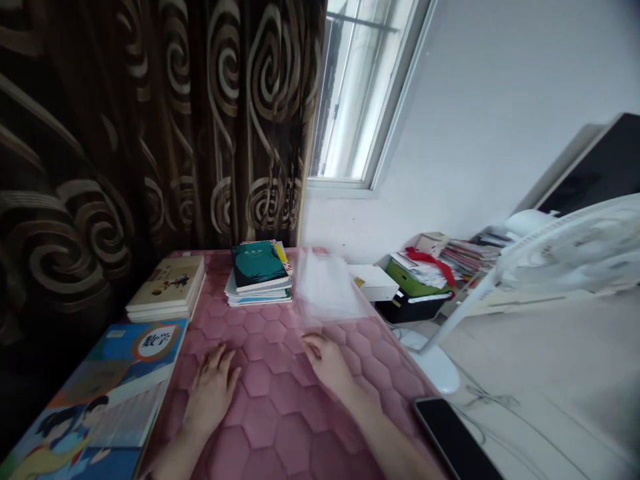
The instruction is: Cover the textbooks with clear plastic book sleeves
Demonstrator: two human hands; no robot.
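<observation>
My left hand [214,385] lies on the pink hexagon-patterned table cover [260,390], fingers spread and nothing in them. My right hand [325,360] is over the cover to the right, its fingers loosely bent with a small gap at the thumb. I see nothing held in it. Just beyond that hand is a white, see-through sheet [327,287], smeared by blur; whether it is plastic or paper I cannot tell. A blue mathematics textbook [125,393] with cartoon children on its cover lies to the left of my left hand.
Behind the textbook is a stack of beige books [167,287]. A teal book [257,265] tops another pile at the back. A black phone [455,437] lies at the right edge. Beyond are a white box [374,282], a white fan [565,247] and floor cables. A patterned curtain [220,120] hangs behind.
</observation>
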